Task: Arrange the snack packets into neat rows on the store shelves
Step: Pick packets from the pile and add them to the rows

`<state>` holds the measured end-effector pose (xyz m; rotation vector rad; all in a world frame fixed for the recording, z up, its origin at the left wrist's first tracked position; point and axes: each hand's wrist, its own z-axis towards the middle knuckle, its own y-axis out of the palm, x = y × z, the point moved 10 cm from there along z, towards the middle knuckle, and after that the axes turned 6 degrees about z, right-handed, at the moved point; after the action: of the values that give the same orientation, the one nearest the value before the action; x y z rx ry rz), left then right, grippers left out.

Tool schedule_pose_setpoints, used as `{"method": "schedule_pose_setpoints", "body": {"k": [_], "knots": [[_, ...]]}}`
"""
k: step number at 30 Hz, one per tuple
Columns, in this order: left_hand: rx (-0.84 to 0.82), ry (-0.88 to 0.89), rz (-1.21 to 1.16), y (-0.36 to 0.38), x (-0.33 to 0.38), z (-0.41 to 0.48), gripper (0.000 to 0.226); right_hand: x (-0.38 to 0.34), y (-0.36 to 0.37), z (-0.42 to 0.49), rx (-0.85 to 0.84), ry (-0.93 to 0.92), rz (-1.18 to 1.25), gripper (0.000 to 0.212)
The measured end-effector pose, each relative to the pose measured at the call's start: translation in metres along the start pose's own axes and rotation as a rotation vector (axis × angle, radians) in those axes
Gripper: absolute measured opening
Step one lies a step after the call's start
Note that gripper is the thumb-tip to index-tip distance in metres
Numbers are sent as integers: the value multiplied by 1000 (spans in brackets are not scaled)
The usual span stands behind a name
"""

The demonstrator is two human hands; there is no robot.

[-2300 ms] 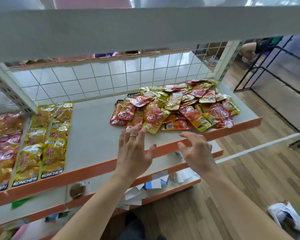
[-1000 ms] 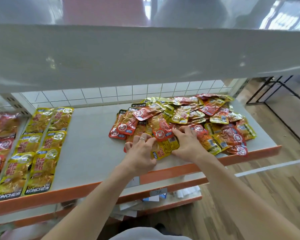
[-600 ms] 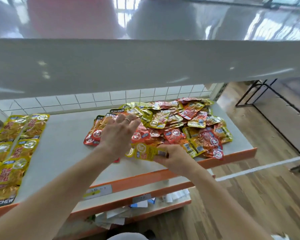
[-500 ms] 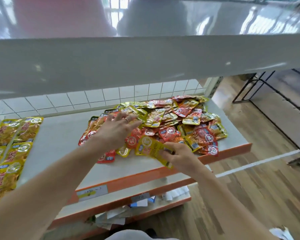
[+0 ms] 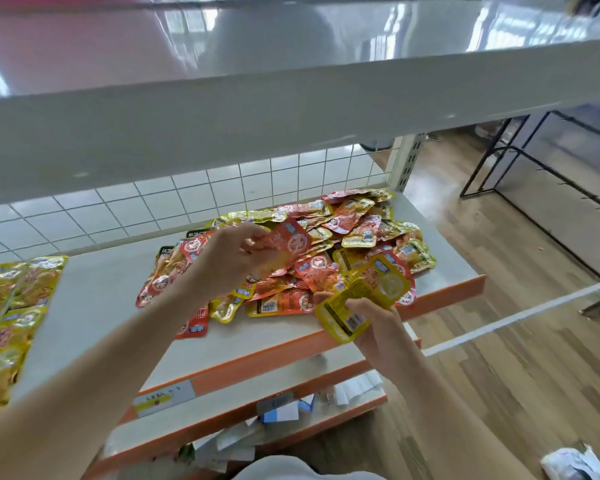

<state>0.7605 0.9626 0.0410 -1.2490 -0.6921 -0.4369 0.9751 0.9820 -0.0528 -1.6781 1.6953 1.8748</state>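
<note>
Grey shelf with orange front lip, white wire grid at back. Loose pile of red and yellow packets heaped on right half, reaching the grid. Flat rows of yellow packets at left edge, bare shelf between. Price tag on lip

Not much readable tbh. A packet at the back-left of the pile on the shelf has a black strip saying "CHEW", upside down, rest of the word hidden. The label on the shelf's orange front edge has handwriting, too blurry. The yellow packet in the right hand has a barcode, digits unreadable. The red packet in the left hand has a round logo, can't make it out
</note>
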Motion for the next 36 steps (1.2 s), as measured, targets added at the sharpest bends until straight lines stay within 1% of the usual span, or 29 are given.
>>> {"method": "schedule_pose_setpoints", "body": {"k": [2,4,6,7,8,10,11,12,15,18,19,20,23,29,36], "knots": [[23,-164,-307,2,-6,-12,14,-3,6,5,-39,18,49,38],[88,-282,-527,2,-15,-29,16,-1,14,10,-89,72,56,37],[147,-350,-650,4,-22,-47,15,8,24,13,-138,160,108,42],[168,-377,-692,6,-25,-55,13,13,25,14,-129,199,124,46],[183,-404,-718,7,-29,-63,12,18,27,14,-106,227,122,53],[191,-461,-764,13,-37,-80,14,26,26,16,-39,238,48,76],[193,-492,-775,15,-42,-88,15,28,24,19,-2,216,22,81],[200,-513,-772,15,-47,-96,16,28,24,20,25,180,22,78],[250,-574,-771,10,-59,-122,18,28,29,23,97,54,-17,45],[300,-627,-751,0,-68,-148,31,36,48,21,95,53,-78,26],[319,-641,-744,-4,-71,-157,32,41,55,21,74,68,-90,21],[346,-650,-747,-8,-73,-166,28,47,64,20,51,85,-112,17],[431,-689,-772,-21,-81,-192,18,66,86,15,-8,134,-217,14],[523,-707,-697,-53,-96,-234,25,103,126,-1,-69,200,-368,20],[595,-686,-583,-101,-125,-269,27,127,169,-7,-42,112,-472,16]]}}
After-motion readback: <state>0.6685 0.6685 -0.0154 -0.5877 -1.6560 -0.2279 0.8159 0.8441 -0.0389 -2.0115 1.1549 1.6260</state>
